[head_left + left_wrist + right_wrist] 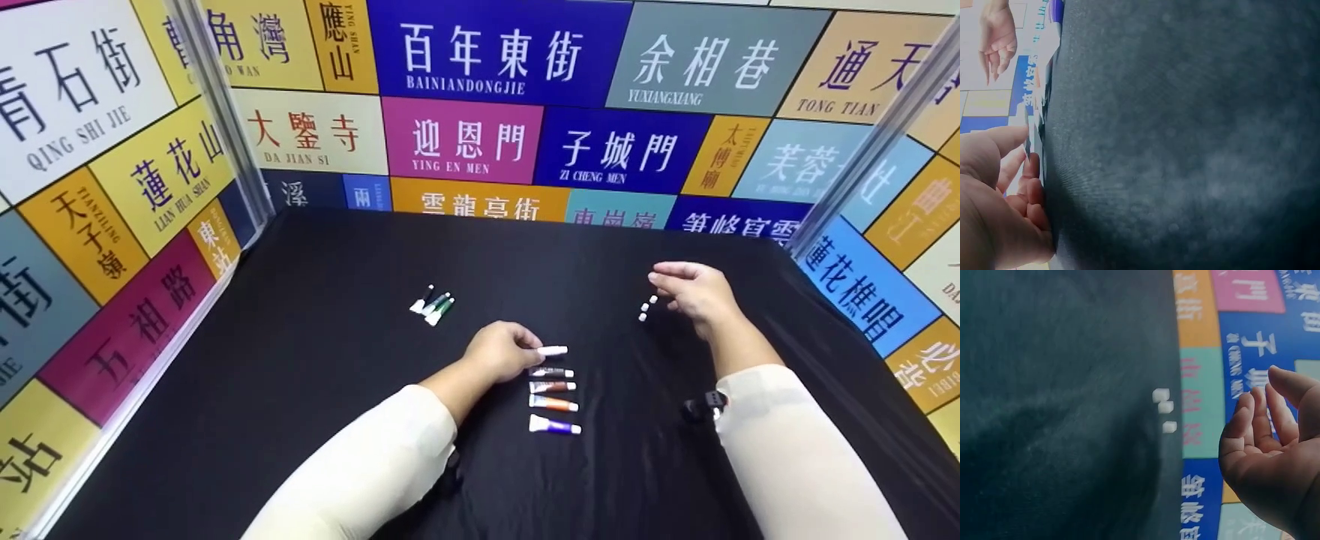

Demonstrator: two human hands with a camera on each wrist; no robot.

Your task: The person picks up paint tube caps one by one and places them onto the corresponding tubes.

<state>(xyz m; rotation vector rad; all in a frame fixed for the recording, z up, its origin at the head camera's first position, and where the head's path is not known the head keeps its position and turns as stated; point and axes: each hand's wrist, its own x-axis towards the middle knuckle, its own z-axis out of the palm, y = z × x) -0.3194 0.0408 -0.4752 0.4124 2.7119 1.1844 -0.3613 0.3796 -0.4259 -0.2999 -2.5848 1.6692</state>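
Observation:
Between thumb and fingers my left hand [501, 351] pinches a small white paint tube [553, 350], its cap end pointing right. The tube lies at the far end of a column of paint tubes: a dark one [556, 372], a brown one [553, 387], an orange one [555, 403] and a purple one [556, 426]. In the left wrist view the tube shows edge-on at the fingertips. My right hand [697, 292] hovers above the table with loosely bent fingers and nothing between them. Beside it lie three small white blocks [1166, 406].
A black cloth [337, 300] covers the table. Three more paint tubes, dark and green [435, 306], lie together at the left. Panels of coloured street signs [465, 142] enclose the back and sides, with metal posts [225, 112] at the corners.

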